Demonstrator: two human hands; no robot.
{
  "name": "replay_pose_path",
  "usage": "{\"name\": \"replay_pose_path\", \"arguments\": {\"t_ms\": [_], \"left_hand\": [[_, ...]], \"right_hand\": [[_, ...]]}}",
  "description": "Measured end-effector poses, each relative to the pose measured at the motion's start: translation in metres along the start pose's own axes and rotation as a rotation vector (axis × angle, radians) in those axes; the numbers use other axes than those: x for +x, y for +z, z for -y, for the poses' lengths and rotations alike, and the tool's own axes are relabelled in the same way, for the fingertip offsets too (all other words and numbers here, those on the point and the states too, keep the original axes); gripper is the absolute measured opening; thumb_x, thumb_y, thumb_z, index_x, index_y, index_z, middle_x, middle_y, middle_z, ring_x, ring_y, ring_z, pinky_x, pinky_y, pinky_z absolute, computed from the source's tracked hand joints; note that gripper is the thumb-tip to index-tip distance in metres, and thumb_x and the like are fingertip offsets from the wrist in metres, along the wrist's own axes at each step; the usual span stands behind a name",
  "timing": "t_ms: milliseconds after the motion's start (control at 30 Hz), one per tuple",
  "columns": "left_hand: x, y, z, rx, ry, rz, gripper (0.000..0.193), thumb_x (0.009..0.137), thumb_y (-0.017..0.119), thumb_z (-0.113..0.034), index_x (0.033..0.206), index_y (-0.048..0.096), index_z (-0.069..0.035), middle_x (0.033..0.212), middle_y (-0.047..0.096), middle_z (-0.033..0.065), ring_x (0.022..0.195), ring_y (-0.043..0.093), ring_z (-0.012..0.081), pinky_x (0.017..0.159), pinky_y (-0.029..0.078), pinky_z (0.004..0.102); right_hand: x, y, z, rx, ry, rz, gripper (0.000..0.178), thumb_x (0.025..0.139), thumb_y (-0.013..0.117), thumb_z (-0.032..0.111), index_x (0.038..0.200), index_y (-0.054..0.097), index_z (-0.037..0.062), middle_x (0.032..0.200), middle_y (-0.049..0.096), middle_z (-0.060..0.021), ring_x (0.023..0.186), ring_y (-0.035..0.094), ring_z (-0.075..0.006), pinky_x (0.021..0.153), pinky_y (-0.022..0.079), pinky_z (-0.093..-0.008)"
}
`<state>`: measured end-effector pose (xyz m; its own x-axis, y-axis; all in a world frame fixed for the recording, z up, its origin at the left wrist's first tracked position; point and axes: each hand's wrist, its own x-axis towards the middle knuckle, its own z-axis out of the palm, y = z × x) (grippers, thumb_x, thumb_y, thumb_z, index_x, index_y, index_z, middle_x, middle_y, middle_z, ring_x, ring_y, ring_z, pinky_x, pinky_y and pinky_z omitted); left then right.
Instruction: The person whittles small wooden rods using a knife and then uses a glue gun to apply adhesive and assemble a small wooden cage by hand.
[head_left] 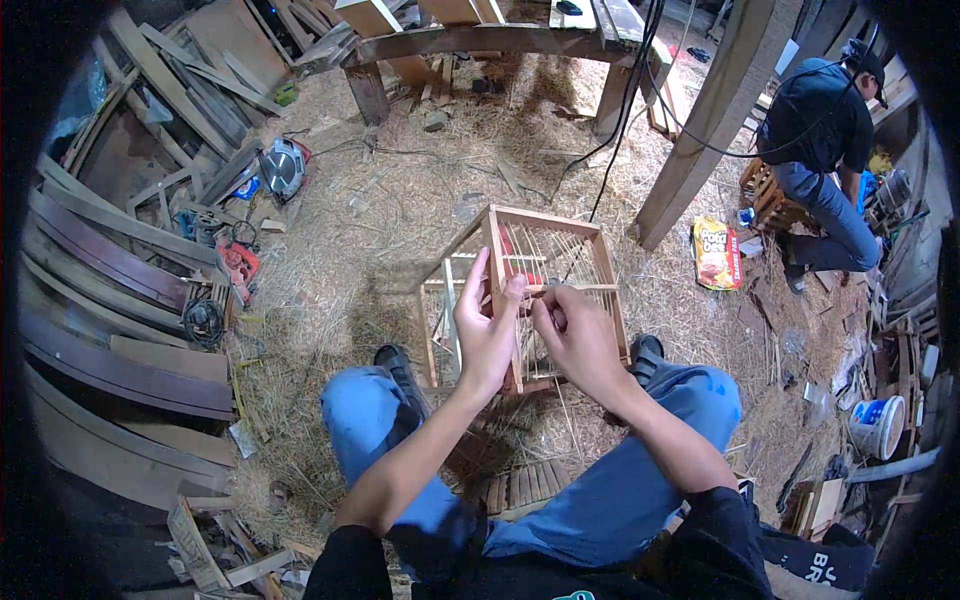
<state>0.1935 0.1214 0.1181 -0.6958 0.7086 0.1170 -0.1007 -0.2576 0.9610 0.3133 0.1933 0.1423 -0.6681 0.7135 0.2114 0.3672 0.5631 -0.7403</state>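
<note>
A small wooden cage (550, 218) with thin upright bars stands tilted between my knees, over the straw-covered ground. My left hand (483, 335) holds the cage's near corner post, its fingers stretched along one side and the thumb on the other. Beside it, my right hand (585, 345) has its thumb and fingers pinched together close to the bars, near a crossbar. Whatever sits between those fingertips is too small and covered to make out. Something red shows behind the bars, partly hidden by the post.
A circular saw (283, 168) and a red power tool (238, 265) lie at left near stacked boards (130, 350). A wooden post (715, 130) with hanging cables rises at right. Beyond it a person (820, 140) bends over. A snack bag (717, 255) and white bucket (877, 428) are also at right.
</note>
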Motion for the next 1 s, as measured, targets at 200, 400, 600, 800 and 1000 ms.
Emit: {"name": "replay_pose_path", "arguments": {"t_ms": [200,400,600,800,1000], "left_hand": [[0.009,-0.007,-0.001,0.02,-0.05,-0.057,0.073,0.1,0.071,-0.028,0.153,0.037,0.008,0.126,0.065,0.0152,0.109,0.062,0.0163,0.093,0.051,0.0319],[0.014,-0.011,-0.002,0.038,-0.016,-0.042,0.073,0.1,0.07,-0.026,0.154,0.035,0.008,0.133,0.063,0.0167,0.114,0.061,0.0158,0.097,0.05,0.031],[0.001,0.004,0.001,0.071,0.031,0.03,0.072,0.101,0.07,-0.024,0.155,0.034,0.007,0.126,0.065,0.0145,0.107,0.063,0.013,0.09,0.052,0.0288],[0.002,0.004,0.002,-0.017,-0.058,-0.013,0.069,0.101,0.07,-0.023,0.153,0.038,0.007,0.122,0.067,0.0129,0.107,0.062,0.0126,0.091,0.051,0.0299],[0.001,-0.004,0.005,-0.027,-0.138,-0.004,0.07,0.098,0.073,-0.025,0.152,0.041,0.005,0.124,0.067,0.0137,0.107,0.062,0.0142,0.093,0.05,0.0301]], "right_hand": [[-0.006,0.006,-0.008,0.005,-0.148,0.018,0.015,0.091,0.066,0.013,0.089,0.063,-0.0011,0.078,0.064,-0.0188,0.072,0.065,-0.0357,0.065,0.049,-0.045],[-0.01,0.01,-0.011,0.024,-0.111,0.053,0.014,0.091,0.066,0.013,0.093,0.062,-0.0007,0.083,0.065,-0.0197,0.074,0.066,-0.0381,0.066,0.05,-0.0466],[-0.001,0.008,-0.015,-0.033,-0.074,-0.081,0.013,0.091,0.066,0.013,0.095,0.062,0.0018,0.083,0.066,-0.0183,0.072,0.065,-0.0374,0.065,0.049,-0.0456],[0.008,-0.006,-0.013,-0.042,-0.078,0.012,0.018,0.092,0.066,0.02,0.087,0.065,0.0023,0.079,0.069,-0.0201,0.073,0.068,-0.0399,0.065,0.052,-0.0498],[0.004,-0.01,-0.012,0.027,-0.075,0.068,0.02,0.092,0.07,0.02,0.088,0.068,0.0004,0.066,0.063,-0.0145,0.058,0.063,-0.0291,0.058,0.048,-0.0413]]}}
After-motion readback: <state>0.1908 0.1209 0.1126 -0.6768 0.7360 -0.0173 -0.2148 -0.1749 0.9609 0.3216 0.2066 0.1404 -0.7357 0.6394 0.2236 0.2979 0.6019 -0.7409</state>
